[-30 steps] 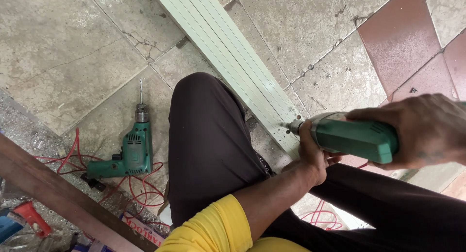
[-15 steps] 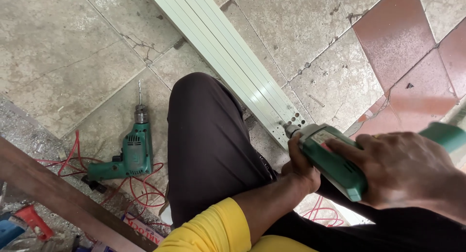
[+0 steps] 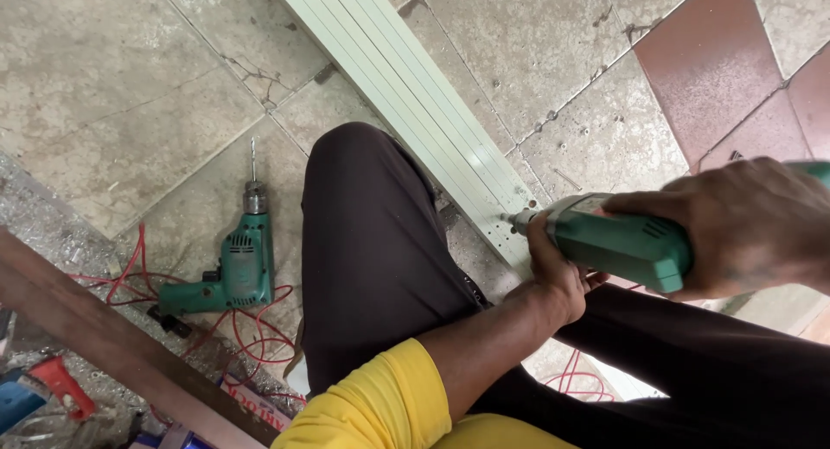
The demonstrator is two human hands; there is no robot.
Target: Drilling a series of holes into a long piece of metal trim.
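Right now my right hand [image 3: 748, 229] is wrapped tight around the body of a green electric drill [image 3: 618, 242], fingers curled over its top. Its chuck and bit point left into the near end of a long pale green ribbed panel [image 3: 415, 95] that lies flat on the floor. My left hand [image 3: 558, 272] comes up from below, fingers closed around the front of the drill just behind the chuck, touching the panel's end edge. Small holes already dot that end, beside the bit.

The panel runs diagonally from the top of the view down to my hands, and its near end stops right at my raised knee in dark trousers [image 3: 372, 233]. That knee fills the middle, so there is little room between it and the panel's left edge. To the panel's right, grey stone tiles [image 3: 553, 60] lie open, with reddish tiles [image 3: 709, 60] farther right.

Left of my knee, well apart from my hands, a second green drill [image 3: 238, 272] lies on the floor, bit pointing away from me, with red wire [image 3: 259, 328] looped loosely around it. A dark wooden board [image 3: 112, 345] cuts across the lower left corner, edging that side.
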